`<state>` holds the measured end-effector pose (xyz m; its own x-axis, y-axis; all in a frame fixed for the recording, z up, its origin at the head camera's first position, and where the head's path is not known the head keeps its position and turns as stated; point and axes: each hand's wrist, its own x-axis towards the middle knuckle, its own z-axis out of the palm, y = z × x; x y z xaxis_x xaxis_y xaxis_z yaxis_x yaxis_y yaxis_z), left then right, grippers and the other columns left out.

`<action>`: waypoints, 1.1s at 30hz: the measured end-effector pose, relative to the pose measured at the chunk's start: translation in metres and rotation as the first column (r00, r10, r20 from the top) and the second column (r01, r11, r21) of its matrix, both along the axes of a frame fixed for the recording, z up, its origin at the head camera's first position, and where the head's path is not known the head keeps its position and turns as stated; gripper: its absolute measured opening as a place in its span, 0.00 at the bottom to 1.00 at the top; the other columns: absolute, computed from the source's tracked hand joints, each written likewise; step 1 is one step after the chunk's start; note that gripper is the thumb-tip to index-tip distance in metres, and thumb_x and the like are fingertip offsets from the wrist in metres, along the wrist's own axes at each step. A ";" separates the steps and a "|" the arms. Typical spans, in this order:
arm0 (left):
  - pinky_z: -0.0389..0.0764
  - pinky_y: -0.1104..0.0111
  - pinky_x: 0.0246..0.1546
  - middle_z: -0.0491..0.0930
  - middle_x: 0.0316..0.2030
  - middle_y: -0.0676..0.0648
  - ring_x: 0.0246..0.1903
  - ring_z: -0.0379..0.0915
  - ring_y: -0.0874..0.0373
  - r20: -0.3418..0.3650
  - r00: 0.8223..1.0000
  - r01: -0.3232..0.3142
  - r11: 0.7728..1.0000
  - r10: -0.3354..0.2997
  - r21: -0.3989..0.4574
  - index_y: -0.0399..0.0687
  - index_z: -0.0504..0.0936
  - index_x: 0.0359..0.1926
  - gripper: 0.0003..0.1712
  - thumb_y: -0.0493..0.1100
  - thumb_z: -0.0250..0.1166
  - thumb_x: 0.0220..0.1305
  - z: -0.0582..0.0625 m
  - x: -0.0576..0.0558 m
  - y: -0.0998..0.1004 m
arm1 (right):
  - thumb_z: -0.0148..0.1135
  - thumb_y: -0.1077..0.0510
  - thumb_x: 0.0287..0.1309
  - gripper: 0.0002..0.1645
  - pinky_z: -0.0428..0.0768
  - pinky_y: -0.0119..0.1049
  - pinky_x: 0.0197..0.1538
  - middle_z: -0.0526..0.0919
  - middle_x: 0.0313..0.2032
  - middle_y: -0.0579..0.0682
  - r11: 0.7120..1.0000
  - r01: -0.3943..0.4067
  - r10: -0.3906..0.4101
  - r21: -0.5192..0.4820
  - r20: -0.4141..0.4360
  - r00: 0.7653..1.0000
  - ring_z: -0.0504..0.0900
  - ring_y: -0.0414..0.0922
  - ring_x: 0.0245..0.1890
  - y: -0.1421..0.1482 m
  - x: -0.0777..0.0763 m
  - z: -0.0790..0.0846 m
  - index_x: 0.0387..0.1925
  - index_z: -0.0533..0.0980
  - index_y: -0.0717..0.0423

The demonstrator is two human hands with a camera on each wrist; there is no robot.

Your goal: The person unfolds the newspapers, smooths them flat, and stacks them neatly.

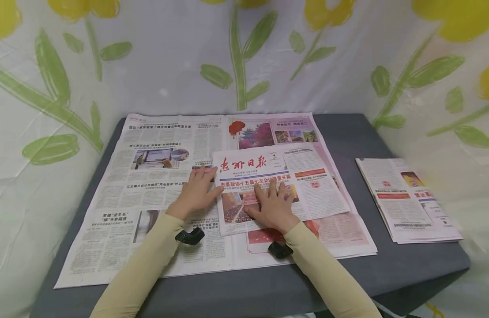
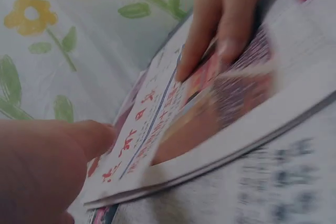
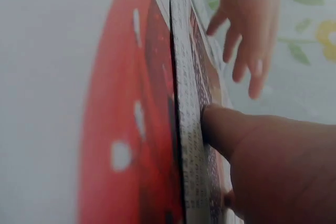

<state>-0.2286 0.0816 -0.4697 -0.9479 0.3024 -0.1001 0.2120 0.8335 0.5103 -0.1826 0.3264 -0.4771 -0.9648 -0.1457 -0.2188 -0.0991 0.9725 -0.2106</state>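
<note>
Nearest the camera, your pale sleeves [image 1: 139, 265] run up from the bottom edge, a black wrist device [image 1: 190, 236] at your left cuff. On the left, the large newspaper [image 1: 109, 190] lies spread out flat over the dark tabletop [image 1: 419, 265], columns of print facing up. And here's your left hand [image 1: 197, 190], over that big sheet, fingers straight and a little apart, pinching nothing; index and thumb tips are right at the left edge of the smaller newspaper [image 1: 308, 194]. Whether those tips press down, you can't tell from here.

Now the key relation: the smaller newspaper lies to the right of your left fingers and directly under your right ones. Its long axis runs crosswise, left to right, with the right end angled slightly away from you. It sits on top of the large newspaper, red masthead on its far left part.

Your right hand [image 1: 274, 205] is clearly the nearer one: it rests on the smaller newspaper, fingers fanned, thumb out to the left on the printed photo [image 1: 234, 207], gripping nothing. Farther right, well apart from both hands, a folded newspaper stack [image 1: 407, 201] lies on the tabletop.
</note>
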 end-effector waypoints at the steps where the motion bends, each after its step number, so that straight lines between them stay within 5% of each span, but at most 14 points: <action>1: 0.50 0.23 0.66 0.43 0.80 0.29 0.79 0.34 0.26 0.007 1.000 -0.008 1.000 0.008 0.004 0.49 0.52 0.81 0.43 0.59 0.53 0.74 0.001 -0.006 0.003 | 0.51 0.25 0.66 0.51 0.44 0.79 0.71 0.42 0.80 0.69 1.000 -0.014 0.014 0.000 -0.005 1.000 0.40 0.74 0.79 0.003 0.001 0.000 0.81 0.53 0.42; 4: 0.51 0.22 0.65 0.38 0.80 0.28 0.78 0.30 0.25 0.043 0.998 -0.048 0.999 0.048 0.009 0.48 0.48 0.82 0.44 0.59 0.53 0.75 0.005 -0.019 0.009 | 0.51 0.25 0.66 0.50 0.46 0.79 0.71 0.42 0.80 0.69 0.996 -0.090 0.090 0.009 -0.009 0.996 0.40 0.74 0.79 0.011 0.003 -0.001 0.81 0.54 0.41; 9: 0.53 0.22 0.65 0.39 0.80 0.27 0.78 0.32 0.23 0.070 0.993 -0.089 0.996 0.090 -0.023 0.47 0.48 0.82 0.44 0.58 0.52 0.75 0.007 -0.023 0.010 | 0.54 0.28 0.67 0.48 0.46 0.78 0.72 0.41 0.80 0.68 0.970 -0.244 0.244 -0.016 -0.012 0.970 0.39 0.73 0.79 0.025 0.010 -0.001 0.81 0.55 0.40; 15: 0.67 0.30 0.62 0.67 0.71 0.29 0.71 0.61 0.27 -0.017 0.999 -0.051 0.993 0.049 -0.103 0.43 0.64 0.76 0.33 0.52 0.52 0.75 0.007 -0.023 0.014 | 0.59 0.31 0.66 0.48 0.43 0.79 0.72 0.41 0.80 0.69 0.939 -0.337 0.337 -0.070 -0.022 0.941 0.39 0.73 0.79 0.042 0.012 0.002 0.80 0.57 0.43; 20: 0.81 0.47 0.42 0.84 0.56 0.35 0.45 0.82 0.38 -0.171 0.982 -0.095 0.992 0.080 -0.083 0.44 0.77 0.67 0.24 0.39 0.54 0.72 0.006 -0.024 0.005 | 0.61 0.32 0.65 0.48 0.43 0.77 0.73 0.42 0.81 0.67 0.923 -0.371 0.372 -0.099 -0.005 0.928 0.40 0.72 0.79 0.047 0.005 0.006 0.79 0.58 0.42; 25: 0.66 0.63 0.24 0.86 0.52 0.34 0.25 0.70 0.48 -0.179 0.978 -0.115 0.993 0.109 -0.024 0.44 0.82 0.62 0.25 0.30 0.52 0.68 0.005 -0.015 -0.007 | 0.66 0.35 0.62 0.47 0.48 0.74 0.74 0.48 0.80 0.67 0.909 -0.405 0.408 -0.097 0.012 0.913 0.44 0.72 0.79 0.048 -0.005 0.014 0.78 0.62 0.41; 33: 0.60 0.68 0.22 0.86 0.33 0.37 0.17 0.59 0.57 -0.112 0.989 -0.094 0.994 0.100 0.057 0.40 0.83 0.58 0.22 0.31 0.53 0.67 0.006 0.021 -0.016 | 0.60 0.40 0.69 0.39 0.57 0.71 0.72 0.53 0.79 0.65 0.923 -0.384 0.383 0.020 0.049 0.923 0.52 0.69 0.77 0.049 -0.028 0.029 0.77 0.63 0.39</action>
